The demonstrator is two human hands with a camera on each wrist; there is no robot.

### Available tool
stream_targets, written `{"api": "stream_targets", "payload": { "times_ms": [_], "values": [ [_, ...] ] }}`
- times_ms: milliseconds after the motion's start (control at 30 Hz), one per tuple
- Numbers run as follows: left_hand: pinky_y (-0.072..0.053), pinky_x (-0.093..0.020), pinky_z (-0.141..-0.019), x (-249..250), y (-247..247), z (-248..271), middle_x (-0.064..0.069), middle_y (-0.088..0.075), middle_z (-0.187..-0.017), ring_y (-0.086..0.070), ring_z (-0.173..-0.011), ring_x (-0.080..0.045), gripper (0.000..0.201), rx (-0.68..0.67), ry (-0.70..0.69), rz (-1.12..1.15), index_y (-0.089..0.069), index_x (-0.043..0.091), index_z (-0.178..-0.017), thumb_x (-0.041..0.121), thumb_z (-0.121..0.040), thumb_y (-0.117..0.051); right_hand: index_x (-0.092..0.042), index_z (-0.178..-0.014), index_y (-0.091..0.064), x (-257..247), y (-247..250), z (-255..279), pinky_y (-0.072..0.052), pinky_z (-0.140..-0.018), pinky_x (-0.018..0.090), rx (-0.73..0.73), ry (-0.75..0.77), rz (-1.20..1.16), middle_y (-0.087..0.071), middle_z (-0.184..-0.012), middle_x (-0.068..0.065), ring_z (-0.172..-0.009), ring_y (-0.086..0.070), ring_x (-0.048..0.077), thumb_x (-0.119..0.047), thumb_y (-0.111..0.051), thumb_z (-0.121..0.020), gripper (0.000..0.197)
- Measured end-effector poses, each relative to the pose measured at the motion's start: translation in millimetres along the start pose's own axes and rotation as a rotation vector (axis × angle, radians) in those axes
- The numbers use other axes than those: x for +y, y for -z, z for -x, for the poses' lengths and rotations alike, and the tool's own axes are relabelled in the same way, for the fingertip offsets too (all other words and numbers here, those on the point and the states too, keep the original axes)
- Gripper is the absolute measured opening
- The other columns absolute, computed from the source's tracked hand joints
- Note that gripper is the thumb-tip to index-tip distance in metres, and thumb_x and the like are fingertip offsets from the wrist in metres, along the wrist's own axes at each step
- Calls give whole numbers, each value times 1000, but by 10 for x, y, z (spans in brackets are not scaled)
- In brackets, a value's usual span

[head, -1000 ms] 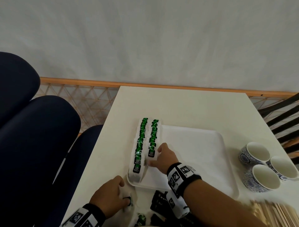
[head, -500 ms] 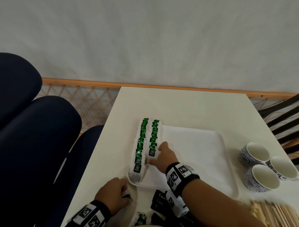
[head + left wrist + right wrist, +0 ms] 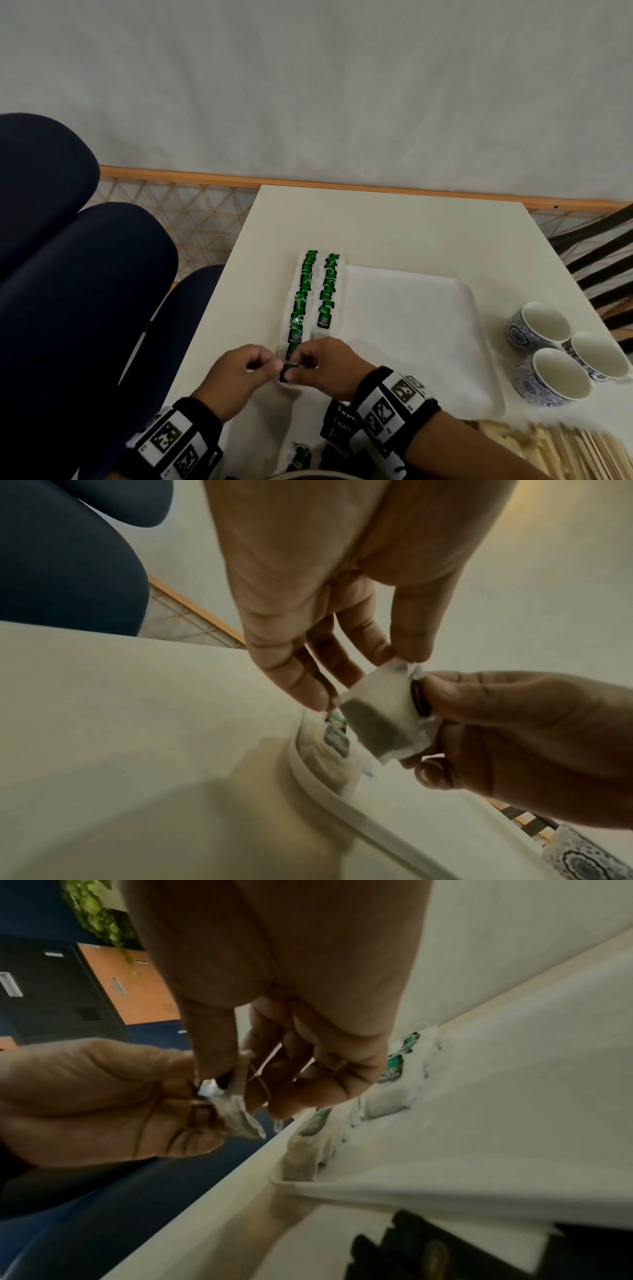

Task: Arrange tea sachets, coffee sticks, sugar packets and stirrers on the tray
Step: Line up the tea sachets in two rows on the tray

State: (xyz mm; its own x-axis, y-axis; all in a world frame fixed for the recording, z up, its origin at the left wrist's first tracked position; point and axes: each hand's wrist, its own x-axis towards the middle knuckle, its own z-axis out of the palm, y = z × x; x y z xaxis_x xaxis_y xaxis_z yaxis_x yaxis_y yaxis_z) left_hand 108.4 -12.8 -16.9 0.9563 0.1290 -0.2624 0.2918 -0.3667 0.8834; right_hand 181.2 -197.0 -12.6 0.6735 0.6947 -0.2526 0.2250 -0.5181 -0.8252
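Both my left hand and right hand pinch one tea sachet just above the tray's near-left corner; careless placement could nudge the rows crooked.

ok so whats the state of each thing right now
tea bag: held up between both hands, above the tray's near left corner
left hand: pinches the bag
right hand: pinches the bag
tray: two rows of green tea bags along its left side
cups: three, upright, empty
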Motion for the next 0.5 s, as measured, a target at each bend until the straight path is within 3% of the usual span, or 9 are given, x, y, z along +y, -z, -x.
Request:
{"api": "stream_targets", "payload": {
  "times_ms": [67, 133, 200, 267, 333, 400, 500],
  "values": [
    [-47, -23, -72, 49, -4, 27, -1, -67, -71, -58, -67, -3, 26, -45, -12, 84, -68, 15, -76, 40, -73, -73, -17, -88, -68, -21, -1, 10, -43, -68, 22, 42, -18, -24, -63, -79, -2, -70, -53, 6, -35, -71, -85, 19],
    [-51, -27, -72, 43, 0, 43, -10, -70, -78, -62, -70, -11, 47, -59, 2, 90, -66, 4, -85, 45, -61, -75, -22, -84, -67, -50, 9, 25, -47, -70, 22, 57, -24, -50, -66, -78, -2, -69, -56, 4, -32, -69, -86, 10],
    [-53, -29, -72, 16, -8, 57, -9, -72, -80, -65, -70, -19, 34, -81, -1, 11, -67, 6, -85, 30, -66, -80, -25, -83, -65, -60, 29, 42, -49, -72, 19, 63, -38, -46, -67, -79, -6, -70, -60, 3, -28, -68, -88, 6],
    [-51, -24, -68, -37, -16, 63, -1, -71, -75, -63, -66, -12, 12, -62, -18, -100, -69, 15, -80, 18, -75, -79, -28, -80, -60, -13, 63, 37, -47, -68, 16, 91, -69, -21, -64, -76, -9, -71, -61, 5, -28, -66, -89, 11],
    [-50, -19, -66, -87, -8, 80, 3, -70, -73, -61, -64, -5, 9, -35, -21, -163, -69, 21, -78, 16, -78, -77, -32, -76, -53, 83, 110, 7, -41, -62, 14, 144, -123, 69, -58, -74, -14, -75, -59, 10, -28, -64, -90, 19],
    [-49, -17, -66, -129, 7, 96, 3, -70, -74, -61, -65, -2, 9, -34, -11, -178, -69, 24, -79, 18, -79, -76, -27, -80, -52, 182, 160, -15, -35, -60, 15, 194, -184, 167, -51, -73, -14, -78, -53, 14, -26, -60, -92, 15],
    [-48, -15, -65, -177, 23, 120, 5, -70, -73, -59, -63, 1, 9, -38, 10, -194, -69, 24, -80, 18, -80, -75, -19, -93, -59, 295, 222, -53, -36, -67, 22, 223, -267, 216, -54, -84, -6, -83, -50, 16, -25, -58, -93, 6]
  ]
}}
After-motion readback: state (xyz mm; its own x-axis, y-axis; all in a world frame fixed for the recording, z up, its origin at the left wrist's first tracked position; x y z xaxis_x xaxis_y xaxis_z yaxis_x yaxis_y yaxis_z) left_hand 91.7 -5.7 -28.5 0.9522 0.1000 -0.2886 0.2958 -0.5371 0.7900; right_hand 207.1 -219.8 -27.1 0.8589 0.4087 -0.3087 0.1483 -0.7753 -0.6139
